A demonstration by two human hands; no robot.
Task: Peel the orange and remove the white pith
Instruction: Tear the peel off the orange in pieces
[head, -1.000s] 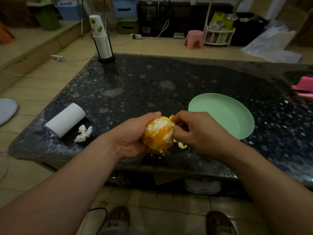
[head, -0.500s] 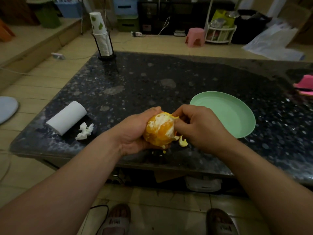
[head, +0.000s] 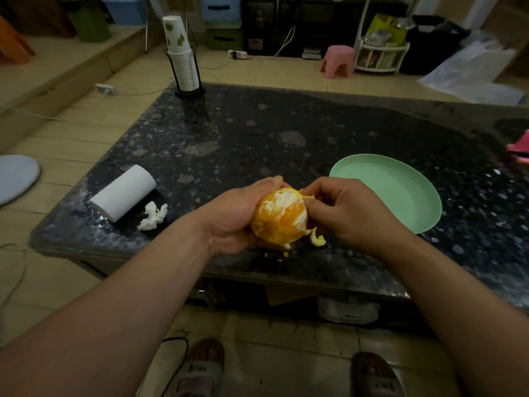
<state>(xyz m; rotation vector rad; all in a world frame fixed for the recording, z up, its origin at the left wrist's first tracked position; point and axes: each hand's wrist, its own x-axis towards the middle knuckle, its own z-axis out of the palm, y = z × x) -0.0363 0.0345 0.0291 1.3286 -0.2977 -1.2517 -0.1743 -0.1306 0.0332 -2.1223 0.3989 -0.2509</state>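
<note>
Two hands work one orange (head: 282, 217) above the near edge of the desk (head: 257, 133). The left hand (head: 232, 216) cups the fruit from the side and below, its grip closed round it, thumb over the top. The right hand (head: 347, 213) has its grip pinched shut on a thin strip of peel (head: 306, 195) at the top right of the fruit. Most of the face turned to the camera is bare flesh with white pith in patches, thickest near the top; the far side is hidden, so how much skin is left there cannot be told. A curl of peel (head: 317, 239) hangs at the lower right, and small scraps (head: 282, 255) lie on the desk just under the fruit.

The plate (head: 406, 167) sits just beyond the right hand and holds nothing, so loose peel is likely to drop on the desk or over its edge to the floor. The strip looks thin and may tear short if pulled fast, leaving pith stuck. A hard squeeze from the left hand could split the bare segments and spill juice. The roll (head: 123, 197) and tissue (head: 153, 216) lie well to the left.
</note>
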